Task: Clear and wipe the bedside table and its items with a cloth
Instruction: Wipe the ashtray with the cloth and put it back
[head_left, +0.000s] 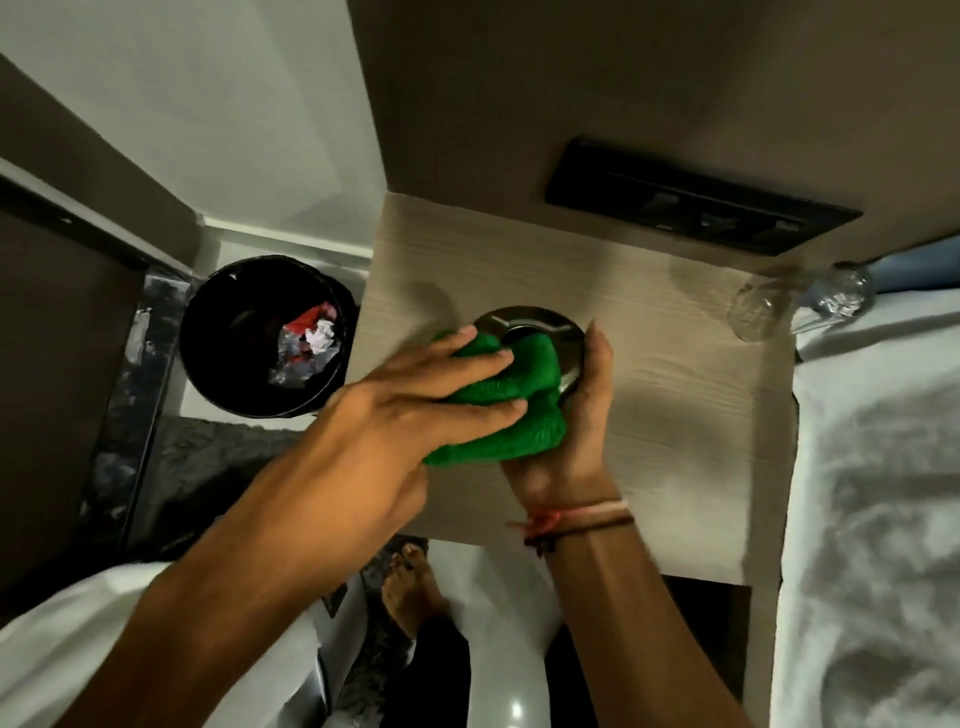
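Observation:
A round shiny metal ashtray (535, 325) is held just above the pale wooden bedside table (675, 415), near its middle. My right hand (576, 415) grips the ashtray from its right side and from below. My left hand (415, 400) presses a green cloth (514, 410) against the ashtray's near side and into its hollow. The cloth hides most of the ashtray's lower half. Two clear drinking glasses (758, 306) lie at the table's far right corner, next to the bed.
A black waste bin (218, 332) with crumpled paper and wrappers stands on the floor left of the table. A dark switch panel (696, 197) sits on the wall behind the table. White bedding (872, 493) borders the table's right side. My bare foot (410, 587) is below the table's front edge.

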